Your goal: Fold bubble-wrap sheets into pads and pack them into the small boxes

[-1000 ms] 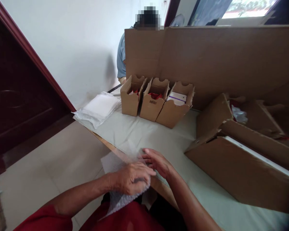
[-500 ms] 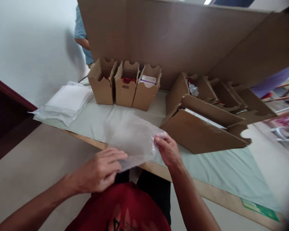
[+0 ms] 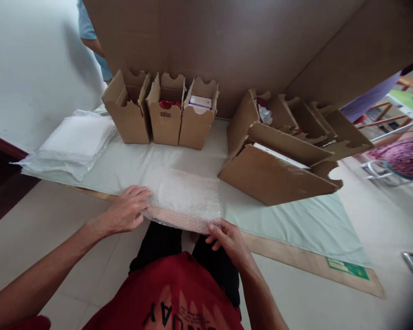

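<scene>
A clear bubble wrap bag (image 3: 187, 197) lies nearly flat on the light green cloth at the table's front edge, its near side reaching over the edge. My left hand (image 3: 132, 208) rests at the bag's left edge, fingers stretched out over it and thumb apart below. At the near right corner, my right hand (image 3: 227, 238) pinches the bag between thumb and fingers. A stack of bubble wrap bags (image 3: 77, 140) lies on the cloth to the left of my left hand.
Three narrow cardboard bins (image 3: 165, 117) stand behind the bag, holding red items and a white box. More cardboard bins (image 3: 278, 176) stand tilted at the right. A tall cardboard panel (image 3: 220, 50) rises behind. A person's arm (image 3: 92, 46) shows at upper left.
The bubble wrap bag has come down flat onto the cloth. My left hand has moved up and left to its edge; my right hand has moved down to the near corner.
</scene>
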Available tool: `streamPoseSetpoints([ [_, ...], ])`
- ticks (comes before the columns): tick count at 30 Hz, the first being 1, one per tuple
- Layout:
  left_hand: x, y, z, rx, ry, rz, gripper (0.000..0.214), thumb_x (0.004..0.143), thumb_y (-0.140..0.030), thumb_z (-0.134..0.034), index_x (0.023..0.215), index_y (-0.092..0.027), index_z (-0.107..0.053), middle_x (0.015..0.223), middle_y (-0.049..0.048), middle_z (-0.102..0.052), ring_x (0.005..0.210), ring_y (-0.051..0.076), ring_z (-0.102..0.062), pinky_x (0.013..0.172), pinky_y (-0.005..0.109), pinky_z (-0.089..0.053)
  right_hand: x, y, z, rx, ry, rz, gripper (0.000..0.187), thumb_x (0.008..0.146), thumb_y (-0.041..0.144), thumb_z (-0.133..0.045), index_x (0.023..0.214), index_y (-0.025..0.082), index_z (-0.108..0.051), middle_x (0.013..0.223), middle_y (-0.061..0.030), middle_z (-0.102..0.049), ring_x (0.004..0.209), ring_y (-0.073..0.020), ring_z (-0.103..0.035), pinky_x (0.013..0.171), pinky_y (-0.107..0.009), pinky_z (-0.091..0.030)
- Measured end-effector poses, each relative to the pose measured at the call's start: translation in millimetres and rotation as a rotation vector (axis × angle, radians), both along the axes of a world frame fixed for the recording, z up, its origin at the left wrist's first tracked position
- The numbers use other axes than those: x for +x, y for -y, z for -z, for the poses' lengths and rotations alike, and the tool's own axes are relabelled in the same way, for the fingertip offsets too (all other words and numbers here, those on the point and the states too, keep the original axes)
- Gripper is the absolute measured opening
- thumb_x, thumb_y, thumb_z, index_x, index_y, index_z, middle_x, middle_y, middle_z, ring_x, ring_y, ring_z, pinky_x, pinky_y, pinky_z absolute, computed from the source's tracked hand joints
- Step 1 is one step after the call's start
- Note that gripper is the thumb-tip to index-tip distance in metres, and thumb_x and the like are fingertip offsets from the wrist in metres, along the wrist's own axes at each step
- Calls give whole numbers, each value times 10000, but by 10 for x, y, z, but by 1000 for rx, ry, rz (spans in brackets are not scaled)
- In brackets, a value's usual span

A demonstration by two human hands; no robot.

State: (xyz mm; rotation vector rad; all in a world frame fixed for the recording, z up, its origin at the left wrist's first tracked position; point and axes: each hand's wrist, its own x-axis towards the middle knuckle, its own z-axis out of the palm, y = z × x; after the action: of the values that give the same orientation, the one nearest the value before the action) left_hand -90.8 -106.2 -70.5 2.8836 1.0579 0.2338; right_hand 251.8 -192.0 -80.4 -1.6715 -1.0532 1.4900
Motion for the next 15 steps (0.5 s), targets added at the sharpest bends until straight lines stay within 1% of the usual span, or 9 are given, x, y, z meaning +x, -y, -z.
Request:
streamPoseSetpoints([
  [2,-58,-8,26,-110,35,-47,168,763,-143,-616,897,-192,-705,1402,138,-640,1333,341,-559,1131,529,-439,63,-36,-32,2,71,4,524,711,671,-697,876,175,-659,618,-24,-667,512,-156,-619,439,-239,-437],
  [3,-73,-31,28,-147,61,-100,174,786,-189,-621,937,-197,-707,1397,134,-643,1317,328,-573,1127,509,-444,98,-57,-40,5,97,30,546,700,672,-691,915,171,-663,621,-16,-656,526,-163,-628,439,-244,-445],
  [6,-36,-189,33,-176,103,-396,252,900,-307,-559,1072,-178,-690,1250,145,-708,1167,305,-661,1030,463,-510,191,-126,-16,-13,138,70,639,704,663,-661,1072,140,-651,594,7,-630,476,-146,-578,438,-256,-447],
  [8,60,-336,52,-172,79,-593,285,924,-304,-538,1129,-158,-670,1156,150,-730,1083,304,-689,966,444,-532,217,-173,38,-15,149,66,715,722,645,-645,1203,117,-613,579,27,-615,435,-131,-531,428,-258,-434],
  [9,123,-406,66,-178,62,-649,292,917,-274,-544,1156,-153,-660,1129,149,-735,1061,300,-695,944,430,-535,216,-195,70,1,151,65,765,728,632,-646,1284,112,-577,579,40,-607,427,-131,-519,420,-259,-427],
  [10,190,-467,81,-187,52,-673,308,905,-235,-551,1186,-155,-650,1108,142,-740,1045,291,-700,924,410,-536,206,-216,102,31,154,65,811,732,613,-654,1359,112,-534,582,55,-594,428,-134,-512,416,-260,-421],
  [12,319,-555,111,-206,53,-660,350,883,-149,-541,1217,-177,-642,1053,111,-756,1003,257,-714,877,357,-536,166,-246,146,126,180,69,842,746,549,-673,1450,129,-480,585,76,-567,446,-137,-505,432,-264,-421],
  [13,371,-581,123,-213,59,-642,363,874,-114,-529,1209,-193,-649,1025,93,-763,978,241,-721,851,336,-535,142,-253,154,183,209,65,802,763,508,-672,1455,144,-496,600,71,-571,469,-139,-515,458,-268,-432],
  [15,439,-607,131,-212,71,-622,369,857,-69,-515,1156,-215,-675,1001,71,-772,953,226,-728,819,313,-534,95,-252,143,286,300,42,628,805,441,-648,1371,173,-608,672,27,-633,538,-151,-566,539,-290,-472],
])
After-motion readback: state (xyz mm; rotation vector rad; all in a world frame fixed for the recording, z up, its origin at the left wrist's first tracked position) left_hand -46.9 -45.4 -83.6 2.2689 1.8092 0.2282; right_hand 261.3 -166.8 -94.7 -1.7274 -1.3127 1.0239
